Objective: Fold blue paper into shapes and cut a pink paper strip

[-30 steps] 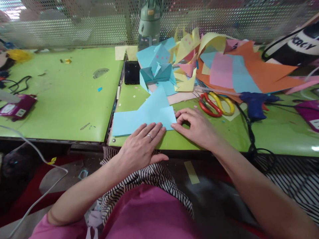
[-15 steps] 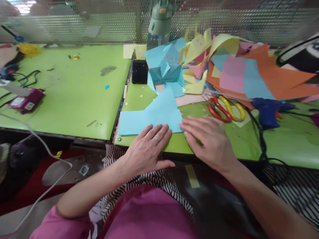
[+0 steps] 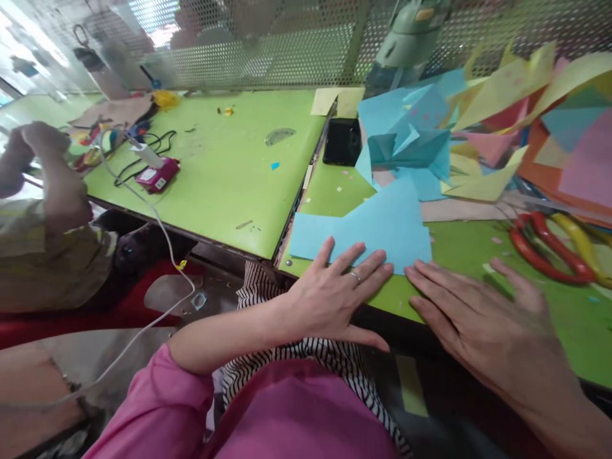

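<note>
In the head view, a smooth, matte blue paper (image 3: pixel 377 223), folded flat with a straight strip at one side and a slanted upper edge, lies at the near edge of the glossy green table (image 3: pixel 471 245), where the left hand (image 3: pixel 329 296) rests splayed across its lower edge and the right hand (image 3: pixel 482 319) touches its near right corner, both with fingers extended and clasping nothing. Beyond it sit crisply creased, pointed blue paper folds (image 3: pixel 425 153), a flat black phone (image 3: pixel 342 141) and, rightward, looped red scissor handles (image 3: pixel 549 252).
</note>
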`<move>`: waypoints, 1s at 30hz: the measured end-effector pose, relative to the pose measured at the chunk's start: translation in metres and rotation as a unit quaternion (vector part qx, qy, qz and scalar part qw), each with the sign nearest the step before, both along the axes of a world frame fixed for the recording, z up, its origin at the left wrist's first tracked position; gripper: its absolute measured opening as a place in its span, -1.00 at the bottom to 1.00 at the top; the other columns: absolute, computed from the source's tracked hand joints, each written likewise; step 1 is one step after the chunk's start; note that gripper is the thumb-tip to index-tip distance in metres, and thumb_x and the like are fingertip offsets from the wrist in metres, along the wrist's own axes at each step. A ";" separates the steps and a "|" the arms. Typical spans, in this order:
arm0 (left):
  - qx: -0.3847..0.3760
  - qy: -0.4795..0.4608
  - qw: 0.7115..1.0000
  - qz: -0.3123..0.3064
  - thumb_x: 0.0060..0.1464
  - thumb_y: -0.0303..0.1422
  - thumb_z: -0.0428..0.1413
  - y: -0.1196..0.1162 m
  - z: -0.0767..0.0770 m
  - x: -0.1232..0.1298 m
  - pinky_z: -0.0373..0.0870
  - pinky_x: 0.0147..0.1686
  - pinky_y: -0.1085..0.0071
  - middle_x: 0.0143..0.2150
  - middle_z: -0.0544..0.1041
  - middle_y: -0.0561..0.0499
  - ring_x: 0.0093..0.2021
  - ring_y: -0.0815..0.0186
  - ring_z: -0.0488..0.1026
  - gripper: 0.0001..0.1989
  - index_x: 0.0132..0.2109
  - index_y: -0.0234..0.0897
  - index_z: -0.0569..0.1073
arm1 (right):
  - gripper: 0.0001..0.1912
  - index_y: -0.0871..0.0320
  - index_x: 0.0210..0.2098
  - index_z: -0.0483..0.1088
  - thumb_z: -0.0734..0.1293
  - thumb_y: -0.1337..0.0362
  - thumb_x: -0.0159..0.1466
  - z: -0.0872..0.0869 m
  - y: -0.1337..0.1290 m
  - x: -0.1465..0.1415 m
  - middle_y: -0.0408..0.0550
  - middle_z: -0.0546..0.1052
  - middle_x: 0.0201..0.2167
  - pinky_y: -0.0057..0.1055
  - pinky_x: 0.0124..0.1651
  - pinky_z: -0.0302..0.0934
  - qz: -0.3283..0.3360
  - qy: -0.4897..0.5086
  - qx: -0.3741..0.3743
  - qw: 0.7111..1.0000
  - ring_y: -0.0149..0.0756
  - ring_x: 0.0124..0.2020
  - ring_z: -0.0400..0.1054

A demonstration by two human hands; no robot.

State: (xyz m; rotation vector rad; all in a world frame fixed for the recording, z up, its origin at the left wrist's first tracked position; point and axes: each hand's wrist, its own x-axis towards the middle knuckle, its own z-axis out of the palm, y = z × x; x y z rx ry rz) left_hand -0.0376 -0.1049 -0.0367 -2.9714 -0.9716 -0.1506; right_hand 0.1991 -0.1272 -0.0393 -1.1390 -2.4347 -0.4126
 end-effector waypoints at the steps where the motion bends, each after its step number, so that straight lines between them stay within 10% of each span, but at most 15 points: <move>1: -0.001 -0.001 1.000 0.006 0.13 0.30 -0.24 0.000 0.000 -0.005 -0.16 0.34 -0.20 0.47 0.01 -0.18 0.44 -0.11 -0.07 0.01 0.43 -0.42 -0.02 | -0.63 0.11 0.16 0.35 0.23 0.31 0.37 0.000 0.000 0.000 0.18 0.59 -0.04 0.25 0.20 0.07 0.004 0.000 0.005 1.000 0.06 -0.18 0.56; 24: 0.104 -0.067 0.988 0.090 0.23 0.03 0.04 -0.017 -0.011 -0.081 -0.26 0.37 -0.19 0.34 0.29 -0.29 0.35 -0.04 0.20 -0.18 0.42 -0.31 -0.04 | -0.67 0.18 0.02 0.45 0.27 0.14 0.36 0.000 -0.022 0.011 0.13 0.61 -0.04 0.22 0.35 -0.13 -0.077 0.012 0.021 0.997 -0.01 -0.02 0.51; 27: 0.139 -0.077 0.985 0.074 0.29 -0.30 0.08 -0.017 -0.016 -0.085 -0.20 0.38 -0.16 0.26 0.42 -0.17 0.30 0.05 0.30 -0.38 0.40 -0.21 0.05 | -0.55 0.23 0.07 0.39 0.30 0.05 0.33 0.002 -0.024 0.011 0.22 0.56 0.02 0.21 0.35 -0.14 -0.061 0.018 0.028 0.998 0.02 0.03 0.48; 30: 0.130 -0.093 0.985 0.058 0.26 -0.20 0.10 -0.015 -0.016 -0.088 -0.08 0.36 -0.12 0.28 0.38 -0.20 0.31 0.03 0.27 -0.34 0.39 -0.20 0.07 | -0.31 0.22 0.30 0.14 0.23 -0.07 0.34 0.001 -0.016 0.005 0.27 0.43 0.18 0.26 0.34 -0.17 -0.046 0.018 -0.001 0.999 0.06 0.17 0.36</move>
